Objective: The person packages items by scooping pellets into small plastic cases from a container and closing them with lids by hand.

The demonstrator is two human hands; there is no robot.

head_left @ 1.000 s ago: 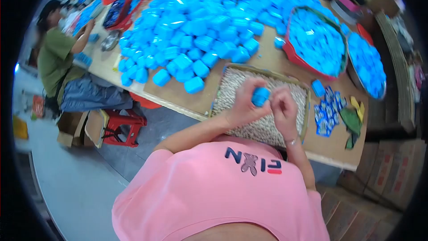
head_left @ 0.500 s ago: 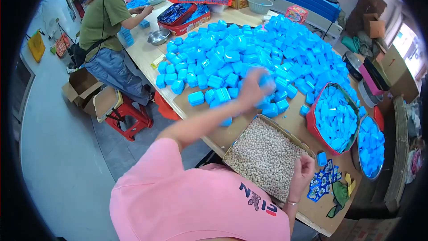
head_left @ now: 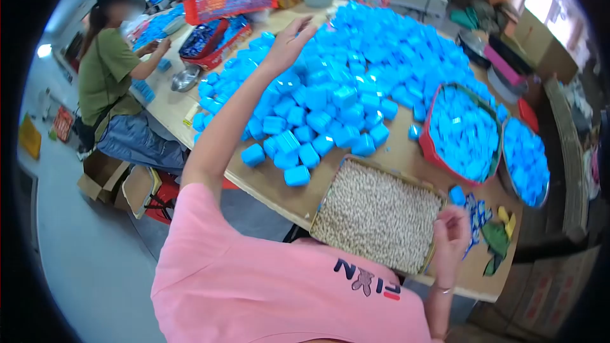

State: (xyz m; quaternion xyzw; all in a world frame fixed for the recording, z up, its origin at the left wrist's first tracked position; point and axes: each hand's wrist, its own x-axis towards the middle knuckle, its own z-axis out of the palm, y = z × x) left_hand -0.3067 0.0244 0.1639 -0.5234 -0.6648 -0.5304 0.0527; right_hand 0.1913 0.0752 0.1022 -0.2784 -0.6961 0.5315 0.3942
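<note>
My left hand (head_left: 292,41) is stretched out over the far side of a large heap of blue plastic boxes (head_left: 346,98). Its fingers are extended and I see nothing in them. Close to the right edge of a shallow tray (head_left: 316,214) of small pale pellets (head_left: 381,209) is my right hand (head_left: 452,225). Its fingers are curled together, slightly blurred; whatever they may hold is hidden. Just beyond that hand lies a single blue box (head_left: 457,195), with small blue printed packets (head_left: 473,219) partly behind the fingers.
A red-rimmed tub (head_left: 427,133) and a metal bowl (head_left: 545,198), both full of blue pieces, stand at the right. Green and yellow scraps (head_left: 495,238) lie near the table corner. At the far left a co-worker in a green shirt (head_left: 113,57) handles something beside a steel bowl (head_left: 185,79).
My left hand has moved from the near part of the heap up and away to its far side; the blue thing at its fingers is gone. The view has shifted.
</note>
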